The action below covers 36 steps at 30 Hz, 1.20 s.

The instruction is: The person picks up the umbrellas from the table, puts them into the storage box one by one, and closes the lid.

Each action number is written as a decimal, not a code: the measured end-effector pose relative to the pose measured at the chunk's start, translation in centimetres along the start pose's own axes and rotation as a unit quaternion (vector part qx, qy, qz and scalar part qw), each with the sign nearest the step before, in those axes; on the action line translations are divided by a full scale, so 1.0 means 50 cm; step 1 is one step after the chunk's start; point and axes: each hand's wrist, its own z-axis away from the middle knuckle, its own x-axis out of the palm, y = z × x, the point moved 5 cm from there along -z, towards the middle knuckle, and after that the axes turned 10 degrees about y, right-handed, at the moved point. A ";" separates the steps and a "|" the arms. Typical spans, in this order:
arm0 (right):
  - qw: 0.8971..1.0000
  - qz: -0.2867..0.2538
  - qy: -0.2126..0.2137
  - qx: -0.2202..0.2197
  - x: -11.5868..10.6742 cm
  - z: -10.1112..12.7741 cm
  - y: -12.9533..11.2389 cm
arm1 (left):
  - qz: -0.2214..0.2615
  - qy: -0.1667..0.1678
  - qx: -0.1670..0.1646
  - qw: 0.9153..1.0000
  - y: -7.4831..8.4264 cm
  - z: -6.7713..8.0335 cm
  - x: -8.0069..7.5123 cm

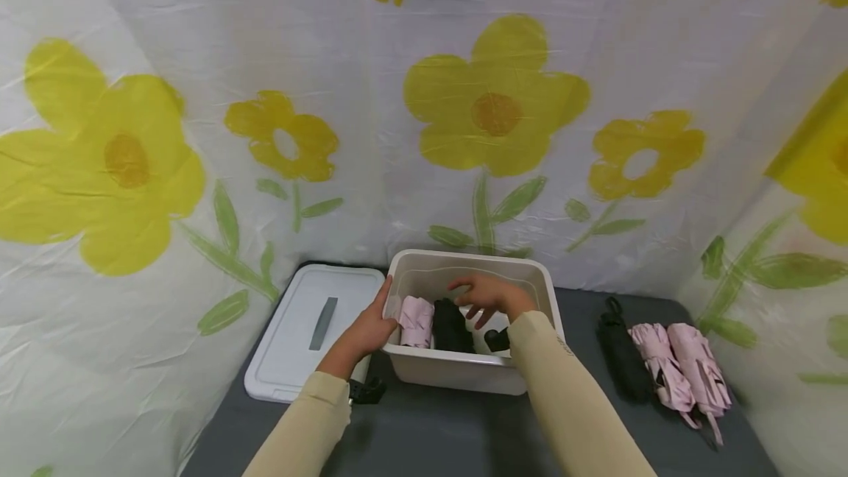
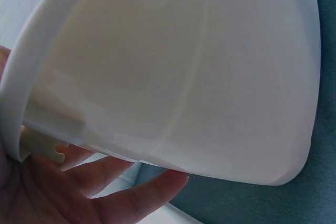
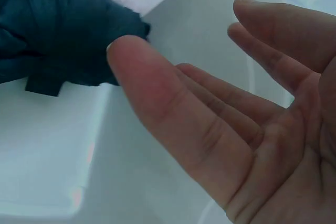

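Note:
A pale plastic storage box [image 1: 457,370] stands at the back of the table. My left hand [image 1: 367,330] grips its left rim, with fingers spread along the outer wall [image 2: 173,77] in the left wrist view. Inside, a folded pink umbrella [image 1: 416,321] lies at the left, with a folded black umbrella [image 1: 452,326] beside it. Over the inside of the box hangs my right hand [image 1: 490,295], fingers apart and holding nothing. In the right wrist view its fingertips are near the end of the black umbrella [image 3: 79,40].
Left of the box lies a white lid [image 1: 285,344] with a grey handle [image 1: 323,324]. On the table's right side, a folded black umbrella [image 1: 623,355] lies alongside two folded pink umbrellas [image 1: 702,366]. A flower-printed curtain [image 1: 371,205] hangs right behind the table.

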 end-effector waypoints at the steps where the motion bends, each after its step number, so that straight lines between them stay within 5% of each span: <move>1: 1.000 0.004 0.002 -0.002 -0.002 0.004 -0.004 | -0.001 0.000 -0.002 1.000 -0.001 0.000 -0.001; 19: 0.990 0.090 0.038 -0.097 -0.066 0.089 0.001 | 0.003 -0.005 0.002 1.000 -0.002 0.001 0.001; 36: 0.985 0.044 0.069 -0.149 -0.137 0.192 0.042 | 0.014 0.002 0.011 1.000 -0.005 -0.002 0.002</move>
